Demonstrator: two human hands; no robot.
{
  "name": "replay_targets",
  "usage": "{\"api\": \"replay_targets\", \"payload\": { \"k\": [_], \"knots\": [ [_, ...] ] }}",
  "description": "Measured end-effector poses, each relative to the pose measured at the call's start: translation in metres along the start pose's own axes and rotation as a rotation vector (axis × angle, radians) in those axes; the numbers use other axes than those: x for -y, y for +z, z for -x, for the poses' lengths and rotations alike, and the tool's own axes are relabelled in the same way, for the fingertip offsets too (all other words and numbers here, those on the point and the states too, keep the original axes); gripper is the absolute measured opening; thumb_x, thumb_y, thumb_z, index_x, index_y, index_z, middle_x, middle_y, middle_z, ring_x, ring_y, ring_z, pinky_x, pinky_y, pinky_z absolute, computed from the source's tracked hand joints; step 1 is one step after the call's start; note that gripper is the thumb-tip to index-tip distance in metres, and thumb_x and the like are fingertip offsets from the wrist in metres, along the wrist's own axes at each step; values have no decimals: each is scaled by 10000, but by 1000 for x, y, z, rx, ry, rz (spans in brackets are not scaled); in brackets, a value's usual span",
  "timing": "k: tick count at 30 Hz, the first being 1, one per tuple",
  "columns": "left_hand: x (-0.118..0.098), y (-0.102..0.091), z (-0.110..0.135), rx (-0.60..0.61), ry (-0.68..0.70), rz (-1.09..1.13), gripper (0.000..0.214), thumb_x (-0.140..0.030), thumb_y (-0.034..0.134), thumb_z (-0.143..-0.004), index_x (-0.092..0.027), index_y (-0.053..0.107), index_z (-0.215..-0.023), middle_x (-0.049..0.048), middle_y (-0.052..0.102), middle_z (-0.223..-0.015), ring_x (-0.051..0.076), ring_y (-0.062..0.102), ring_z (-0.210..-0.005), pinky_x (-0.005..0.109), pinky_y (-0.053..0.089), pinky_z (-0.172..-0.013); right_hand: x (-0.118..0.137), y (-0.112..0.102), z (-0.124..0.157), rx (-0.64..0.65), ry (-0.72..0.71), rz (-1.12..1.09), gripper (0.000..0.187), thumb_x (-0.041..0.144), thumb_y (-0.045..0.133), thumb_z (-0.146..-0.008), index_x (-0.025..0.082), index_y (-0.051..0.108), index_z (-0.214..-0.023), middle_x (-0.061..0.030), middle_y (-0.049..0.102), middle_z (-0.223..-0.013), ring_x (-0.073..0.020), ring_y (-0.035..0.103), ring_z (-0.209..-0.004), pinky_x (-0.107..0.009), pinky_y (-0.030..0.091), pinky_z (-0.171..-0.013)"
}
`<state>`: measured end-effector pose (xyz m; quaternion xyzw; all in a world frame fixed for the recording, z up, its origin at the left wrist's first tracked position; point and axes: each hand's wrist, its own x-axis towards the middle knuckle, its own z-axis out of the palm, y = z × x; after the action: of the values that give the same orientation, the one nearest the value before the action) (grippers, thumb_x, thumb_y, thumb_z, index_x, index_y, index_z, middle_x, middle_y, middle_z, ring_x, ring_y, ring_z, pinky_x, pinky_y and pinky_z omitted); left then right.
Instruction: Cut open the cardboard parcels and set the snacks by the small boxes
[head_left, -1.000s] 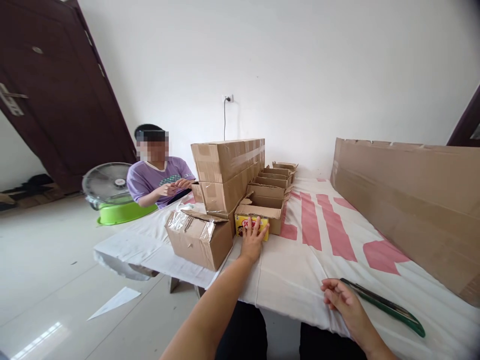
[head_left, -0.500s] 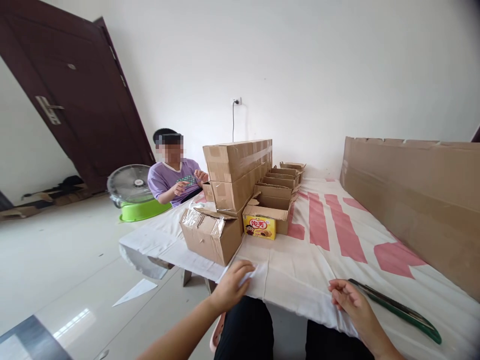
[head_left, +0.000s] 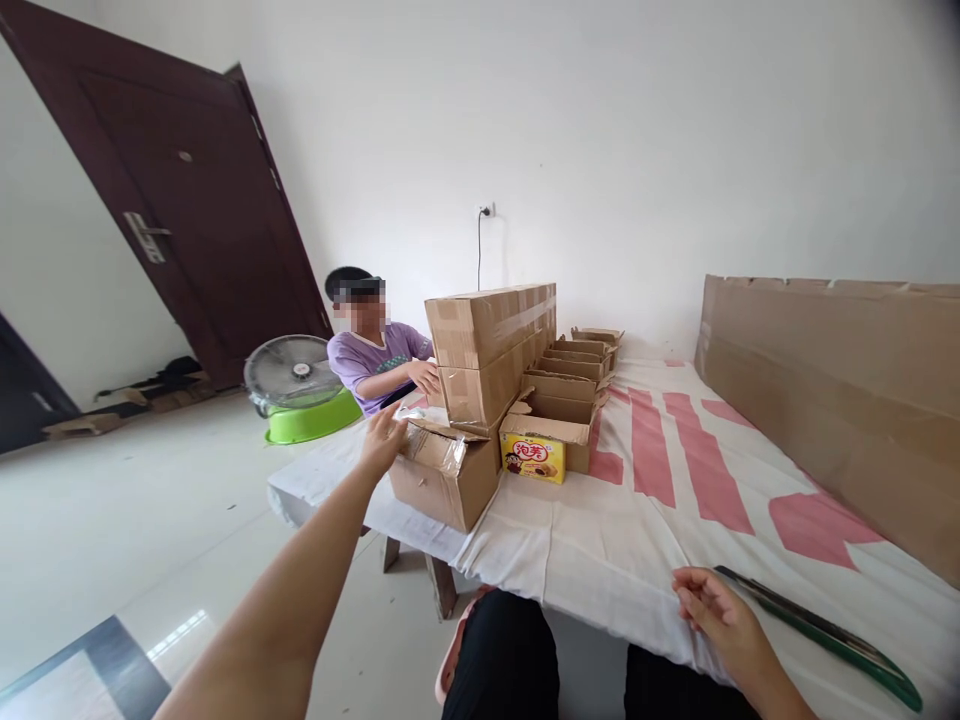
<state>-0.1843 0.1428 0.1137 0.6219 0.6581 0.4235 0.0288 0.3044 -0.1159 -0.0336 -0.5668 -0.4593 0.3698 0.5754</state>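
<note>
My left hand (head_left: 384, 438) is at the left upper edge of a small taped cardboard box (head_left: 442, 485), with fingers loosely bent and apart. It appears to touch the box; its grip on anything does not show. Clear tape shines on the box top. My right hand (head_left: 709, 605) rests at the front edge of the cloth-covered table (head_left: 607, 560), fingers loosely curled with nothing in them. Just right of it lies a green-handled utility knife (head_left: 825, 640). A yellow snack box (head_left: 534, 458) leans against the front of an open cardboard box (head_left: 562, 408).
Long taped cartons (head_left: 487, 335) are stacked mid-table, beside a row of open boxes (head_left: 577, 357). A large cardboard panel (head_left: 817, 400) stands along the right. A co-worker (head_left: 379, 350) in a purple shirt sits across the left side, near a floor fan (head_left: 292, 370).
My left hand has moved from the table's front edge up and left to the small taped box. My right hand stays by the knife. The co-worker's hands have moved closer to the cartons.
</note>
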Motion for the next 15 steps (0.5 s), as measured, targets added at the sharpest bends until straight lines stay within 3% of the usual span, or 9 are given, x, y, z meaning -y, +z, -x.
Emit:
{"api": "replay_targets", "payload": {
  "k": [3, 6, 11, 15],
  "knots": [
    [-3, 5, -11, 172, 0, -54, 422, -488, 563, -797, -231, 682, -1110, 97, 638, -1219, 312, 555, -1176, 424, 420, -1015, -4, 2, -2, -28, -16, -14, 443, 589, 731, -652, 201, 687, -859, -38, 654, -711, -182, 591, -599, -306, 507, -554],
    [-2, 4, -8, 274, -33, -115, 430, -529, 647, -707, -227, 724, -1003, 109, 706, -1073, 359, 625, -1028, 463, 470, -908, -9, 1, -2, -32, -32, -15, 417, 571, 726, -674, 207, 686, -871, -36, 656, -732, -181, 594, -609, -310, 514, -568],
    [0, -10, 8, 339, -26, -133, 485, -595, 618, -705, -256, 708, -1040, 87, 702, -1137, 345, 625, -1043, 433, 477, -885, -13, -1, -2, -1, -36, 12, 406, 565, 712, -704, 213, 680, -903, -35, 659, -756, -183, 603, -627, -312, 520, -595],
    [-10, -16, 24, 407, 37, -57, 508, -609, 635, -677, -256, 719, -1032, 68, 694, -1178, 324, 602, -1100, 402, 466, -936, -14, -2, -3, -11, -35, 30, 414, 570, 712, -699, 208, 683, -897, -39, 661, -748, -187, 604, -626, -315, 519, -595]
  ]
}}
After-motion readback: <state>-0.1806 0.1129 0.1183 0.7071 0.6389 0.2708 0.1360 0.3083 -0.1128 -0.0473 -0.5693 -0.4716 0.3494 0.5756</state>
